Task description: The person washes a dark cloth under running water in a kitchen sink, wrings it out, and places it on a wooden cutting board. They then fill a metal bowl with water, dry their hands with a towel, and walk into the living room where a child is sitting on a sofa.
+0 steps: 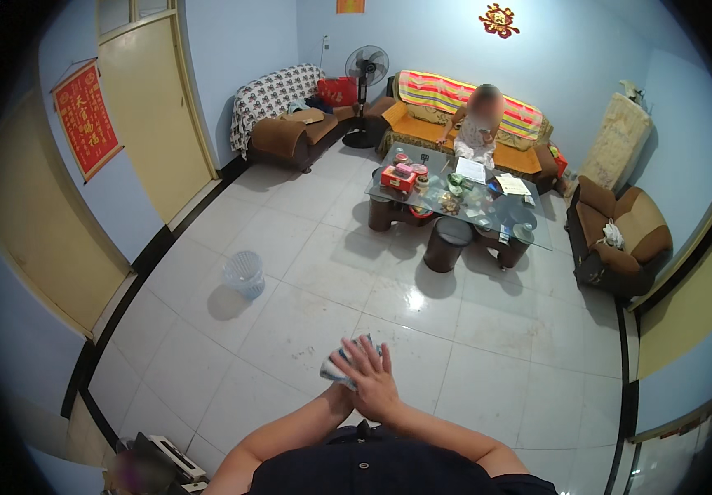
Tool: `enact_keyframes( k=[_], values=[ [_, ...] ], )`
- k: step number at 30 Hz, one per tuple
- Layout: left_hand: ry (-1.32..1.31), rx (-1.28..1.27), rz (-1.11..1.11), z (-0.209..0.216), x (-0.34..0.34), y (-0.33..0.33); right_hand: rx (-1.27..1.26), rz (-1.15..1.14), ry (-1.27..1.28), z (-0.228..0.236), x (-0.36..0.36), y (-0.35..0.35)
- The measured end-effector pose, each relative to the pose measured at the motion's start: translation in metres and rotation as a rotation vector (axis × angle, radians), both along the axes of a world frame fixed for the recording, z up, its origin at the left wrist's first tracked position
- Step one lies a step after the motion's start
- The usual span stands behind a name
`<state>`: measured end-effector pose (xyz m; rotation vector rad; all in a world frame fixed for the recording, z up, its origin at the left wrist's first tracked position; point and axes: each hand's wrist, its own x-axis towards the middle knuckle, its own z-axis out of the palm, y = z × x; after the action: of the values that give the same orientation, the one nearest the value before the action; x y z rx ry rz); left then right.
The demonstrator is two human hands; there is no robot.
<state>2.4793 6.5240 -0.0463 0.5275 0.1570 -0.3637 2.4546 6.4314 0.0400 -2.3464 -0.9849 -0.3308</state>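
Note:
In front of my body, my right hand (376, 388) lies palm down over a white and blue crumpled bundle (337, 368), perhaps a cloth or a soft packet. Its fingers are stretched out and apart, pressed against the bundle. My left hand (342, 398) is under the right one, below the bundle. Only its wrist side shows, so its fingers are hidden. I cannot tell whether it grips the bundle from beneath.
A pale slatted wastebasket (245, 275) stands on the tiled floor to the left. Farther off are a glass coffee table (385, 191) with boxes and papers, a dark stool (446, 247), a fan (364, 91), sofas and an armchair (620, 239). A person (476, 136) is by the far sofa.

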Motion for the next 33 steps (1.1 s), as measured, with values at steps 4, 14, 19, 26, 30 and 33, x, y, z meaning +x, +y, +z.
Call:
enact_keyframes(
  k=[4, 14, 19, 26, 30, 33],
  values=[
    [0.195, 0.200, 0.137, 0.037, 0.019, -0.010, 0.152, -0.147, 0.112, -0.022, 0.060, -0.013],
    [0.096, 0.265, 0.107, 0.040, 0.084, -0.014, 0.746, -0.049, 1.290, -0.051, 0.182, -0.119],
    [0.210, 0.370, 0.065, 0.043, 0.104, -0.030, 0.648, 0.137, 1.409, -0.020, 0.229, -0.161],
    [0.088, 0.429, 0.386, 0.035, 0.116, -0.042, 0.396, 0.429, 1.253, -0.005, 0.268, -0.176],
    [0.011, 0.511, 0.338, 0.068, 0.112, -0.045, 0.458, 0.464, 1.227, -0.002, 0.277, -0.180],
    [0.124, 0.342, 0.133, 0.056, 0.111, -0.051, 0.407, 0.427, 1.269, -0.004, 0.284, -0.184]
  ],
)
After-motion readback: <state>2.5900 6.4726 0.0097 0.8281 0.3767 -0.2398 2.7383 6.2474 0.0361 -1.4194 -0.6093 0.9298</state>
